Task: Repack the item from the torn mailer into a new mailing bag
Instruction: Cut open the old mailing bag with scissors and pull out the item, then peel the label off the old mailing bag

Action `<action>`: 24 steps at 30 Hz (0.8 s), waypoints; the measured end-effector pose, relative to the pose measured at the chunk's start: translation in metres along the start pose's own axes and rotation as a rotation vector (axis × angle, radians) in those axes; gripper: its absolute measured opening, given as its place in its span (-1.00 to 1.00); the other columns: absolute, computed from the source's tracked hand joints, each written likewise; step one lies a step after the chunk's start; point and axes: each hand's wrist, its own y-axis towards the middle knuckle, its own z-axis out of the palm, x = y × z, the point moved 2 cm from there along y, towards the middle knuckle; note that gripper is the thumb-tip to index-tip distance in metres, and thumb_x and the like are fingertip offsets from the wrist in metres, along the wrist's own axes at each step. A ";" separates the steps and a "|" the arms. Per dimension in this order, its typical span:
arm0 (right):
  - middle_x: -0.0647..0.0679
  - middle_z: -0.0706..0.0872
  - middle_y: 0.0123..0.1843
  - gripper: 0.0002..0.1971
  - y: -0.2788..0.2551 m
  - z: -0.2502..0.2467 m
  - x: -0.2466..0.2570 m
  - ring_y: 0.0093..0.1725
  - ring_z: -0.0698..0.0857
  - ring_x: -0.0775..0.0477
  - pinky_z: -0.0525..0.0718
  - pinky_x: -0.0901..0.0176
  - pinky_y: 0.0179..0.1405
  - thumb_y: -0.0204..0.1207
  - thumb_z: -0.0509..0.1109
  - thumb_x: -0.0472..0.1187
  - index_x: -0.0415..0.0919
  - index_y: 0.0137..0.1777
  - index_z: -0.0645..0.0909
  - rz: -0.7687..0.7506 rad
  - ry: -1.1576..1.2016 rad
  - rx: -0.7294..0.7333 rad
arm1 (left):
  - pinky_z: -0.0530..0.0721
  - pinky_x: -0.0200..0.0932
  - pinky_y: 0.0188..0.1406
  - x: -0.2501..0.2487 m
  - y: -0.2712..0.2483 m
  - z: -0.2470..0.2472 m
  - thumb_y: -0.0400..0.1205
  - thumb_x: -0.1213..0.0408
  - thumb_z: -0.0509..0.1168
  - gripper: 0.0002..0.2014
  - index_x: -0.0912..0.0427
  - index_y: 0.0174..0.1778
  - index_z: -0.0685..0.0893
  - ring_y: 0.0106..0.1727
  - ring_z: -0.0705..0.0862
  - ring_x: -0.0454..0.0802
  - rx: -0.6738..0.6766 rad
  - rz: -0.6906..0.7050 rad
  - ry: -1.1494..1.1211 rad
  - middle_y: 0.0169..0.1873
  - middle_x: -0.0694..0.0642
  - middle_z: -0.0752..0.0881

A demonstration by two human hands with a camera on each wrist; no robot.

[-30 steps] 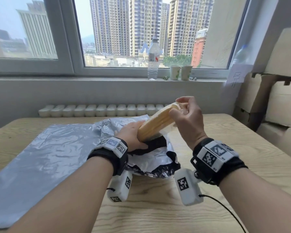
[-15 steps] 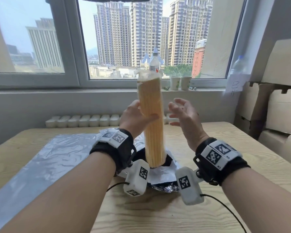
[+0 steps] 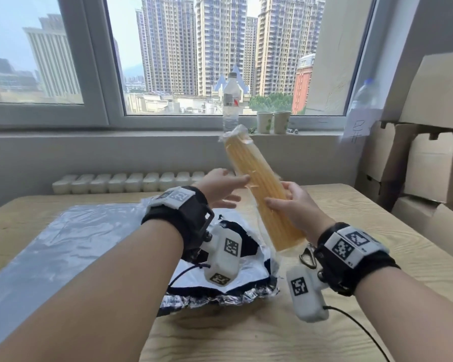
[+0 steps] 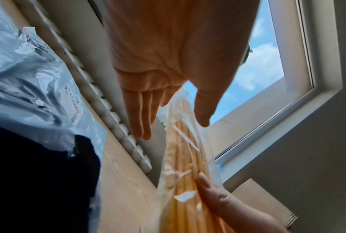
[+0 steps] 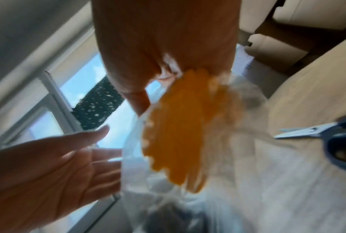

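Observation:
A long bundle of yellow sticks in clear wrap (image 3: 262, 194) is held tilted above the table, top end leaning away. My right hand (image 3: 283, 201) grips its lower half; the bundle's orange end (image 5: 178, 134) shows blurred below that palm. My left hand (image 3: 239, 188) is open beside the bundle, fingers straight (image 4: 142, 110), with the wrap (image 4: 188, 157) between fingers and thumb. The torn mailer (image 3: 236, 278), white and black with a crumpled silver edge, lies under my wrists. The new grey mailing bag (image 3: 63, 244) lies flat on the table to the left.
Scissors (image 5: 327, 134) lie on the wooden table (image 3: 246, 335) to the right. A row of white containers (image 3: 115, 182) lines the table's far edge. A water bottle (image 3: 230, 100) and two paper cups (image 3: 272, 121) stand on the sill. Cardboard boxes (image 3: 429, 165) are stacked at right.
The bundle came out of the torn mailer, stood upright in my left hand, then passed to my right hand. My left hand has let go and opened.

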 end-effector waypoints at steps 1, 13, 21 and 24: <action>-0.02 0.68 0.08 -0.52 0.005 -0.004 -0.009 -0.02 0.72 -0.04 0.67 0.07 -0.21 0.56 0.43 -0.13 -0.15 0.44 0.40 0.041 -0.009 -0.042 | 0.69 0.02 0.22 0.005 0.003 0.004 0.64 0.12 0.36 -0.36 0.23 0.59 0.31 0.29 0.66 0.14 0.007 -0.021 0.045 0.38 0.22 0.59; -0.28 0.76 0.03 -0.83 0.041 -0.010 -0.079 0.03 0.75 -0.33 0.68 -0.27 0.19 0.65 0.28 -0.10 -0.18 0.10 0.57 0.275 -0.278 -0.064 | 0.70 -0.06 0.19 0.051 0.041 0.015 0.64 0.23 0.34 -0.58 0.15 0.45 0.56 0.25 0.66 0.03 -0.029 -0.047 0.299 0.23 0.14 0.67; -0.21 0.78 0.09 -0.75 0.043 -0.015 -0.077 0.07 0.73 -0.21 0.67 -0.01 0.11 0.62 0.28 -0.22 -0.30 0.15 0.71 0.243 -0.471 -0.171 | 0.69 -0.09 0.17 0.065 0.045 -0.002 0.60 0.30 0.35 -0.79 0.07 0.14 0.74 0.13 0.71 -0.02 -0.112 0.024 0.377 0.11 0.05 0.75; -0.16 0.73 0.20 -0.70 0.047 -0.015 -0.069 0.11 0.66 -0.15 0.63 0.08 0.11 0.54 0.26 -0.29 -0.22 0.23 0.66 0.143 -0.559 -0.278 | 0.65 -0.16 0.12 0.066 0.042 -0.013 0.57 0.32 0.35 -0.77 0.08 0.13 0.75 0.14 0.70 -0.05 -0.164 0.031 0.513 0.11 0.01 0.74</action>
